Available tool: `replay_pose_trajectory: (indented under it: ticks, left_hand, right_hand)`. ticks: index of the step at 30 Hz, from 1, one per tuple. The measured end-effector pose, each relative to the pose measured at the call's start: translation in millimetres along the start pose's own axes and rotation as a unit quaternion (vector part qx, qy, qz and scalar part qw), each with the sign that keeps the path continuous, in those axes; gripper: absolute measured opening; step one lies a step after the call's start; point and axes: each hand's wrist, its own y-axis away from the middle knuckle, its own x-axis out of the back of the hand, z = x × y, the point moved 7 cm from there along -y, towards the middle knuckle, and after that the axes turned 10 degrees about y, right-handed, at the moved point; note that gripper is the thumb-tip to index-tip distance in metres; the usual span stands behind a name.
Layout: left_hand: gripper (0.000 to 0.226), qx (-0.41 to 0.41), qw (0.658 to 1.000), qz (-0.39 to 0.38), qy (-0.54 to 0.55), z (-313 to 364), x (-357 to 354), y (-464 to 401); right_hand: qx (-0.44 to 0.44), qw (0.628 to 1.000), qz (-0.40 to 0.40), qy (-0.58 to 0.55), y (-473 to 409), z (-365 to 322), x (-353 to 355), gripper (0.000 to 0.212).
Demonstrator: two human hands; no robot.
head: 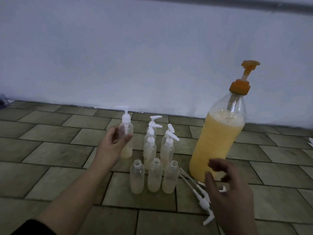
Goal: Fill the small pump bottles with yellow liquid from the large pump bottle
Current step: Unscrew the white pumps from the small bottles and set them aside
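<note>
In the head view, a small clear plastic pump bottle (126,139) is grasped by the left hand (113,144) at ten o'clock, seemingly to set it aside. The right hand (227,189), released with loosely curled fingers, hovers before the large yellow-filled bottle with orange pump (218,141) at two o'clock. Three uncapped clear small bottles (154,175) wait centrally, apparently for filling.

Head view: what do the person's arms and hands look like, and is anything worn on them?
Both hands are bare: no gloves, rings or watch show on the left hand or the right hand. The left forearm is bare up to a dark sleeve at the bottom left corner. The right forearm runs out of frame, so any sleeve there is unseen.
</note>
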Motion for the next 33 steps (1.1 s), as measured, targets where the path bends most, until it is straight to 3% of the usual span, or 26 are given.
replay_pose_trajectory:
  ticks: [5,7,11,15,22,24,26,28,30,33]
  left_hand:
    - [0.055,-0.057,0.996,-0.037,0.063,54,-13,20]
    - [0.056,-0.072,0.995,-0.045,0.045,65,-19,29]
    - [0.037,-0.105,0.992,-0.067,0.028,79,-30,46]
    - [0.039,-0.095,0.990,-0.086,0.053,83,-37,56]
    - [0.039,0.018,0.980,-0.161,0.114,69,-43,62]
    - [0.034,0.050,0.972,-0.173,0.150,66,-44,63]
    - [0.034,0.063,0.967,-0.171,0.175,68,-45,62]
    - [0.034,0.064,0.966,-0.177,0.177,75,-46,63]
    - [0.030,0.058,0.963,-0.185,0.187,82,-48,66]
    - [0.035,0.038,0.964,-0.176,0.197,87,-45,64]
  right_hand:
    - [-0.046,0.970,-0.118,-0.207,-47,-72,-3,0.014]
    - [-0.076,0.948,-0.170,-0.257,-59,-94,-16,0.018]
    - [-0.107,0.946,-0.168,-0.257,-70,-118,-32,0.038]
    - [-0.139,0.946,-0.151,-0.252,-77,-117,-39,0.026]
    - [-0.106,0.935,-0.260,-0.215,-78,-117,-48,0.006]
    - [-0.097,0.926,-0.285,-0.228,-78,-117,-48,0.011]
    - [-0.117,0.887,-0.308,-0.323,-78,-116,-51,0.021]
    - [-0.149,0.845,-0.321,-0.401,-77,-113,-54,0.055]
    - [-0.143,0.844,-0.318,-0.407,-77,-109,-55,0.087]
    - [-0.156,0.862,-0.276,-0.395,-84,-99,-42,0.080]
